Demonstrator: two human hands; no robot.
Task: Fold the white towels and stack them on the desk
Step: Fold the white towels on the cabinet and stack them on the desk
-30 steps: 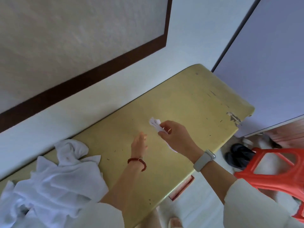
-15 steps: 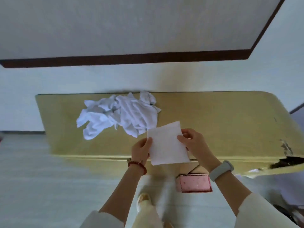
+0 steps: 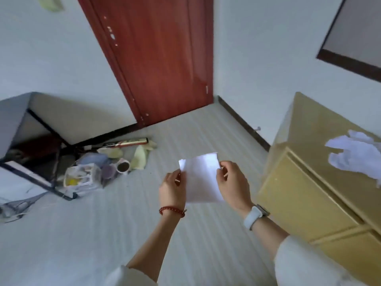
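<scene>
A small flat white towel (image 3: 201,178) hangs spread in the air over the floor, to the left of the desk. My left hand (image 3: 172,189) pinches its left edge and my right hand (image 3: 232,182) pinches its right edge. A heap of crumpled white towels (image 3: 356,154) lies on the yellow desk (image 3: 305,195) at the right edge of the view. Part of the heap is cut off by the frame.
A dark red door (image 3: 165,58) stands ahead in the white wall. At the left, a grey table with black legs (image 3: 24,124) has clutter on the floor beside it: bags, yellow cloths (image 3: 140,157) and a cup (image 3: 123,166). Striped pale floor lies below my hands.
The view has swung left, away from the desk toward the door. The flat white towel stays held between both hands and is now over the floor instead of over the desk's front edge.
</scene>
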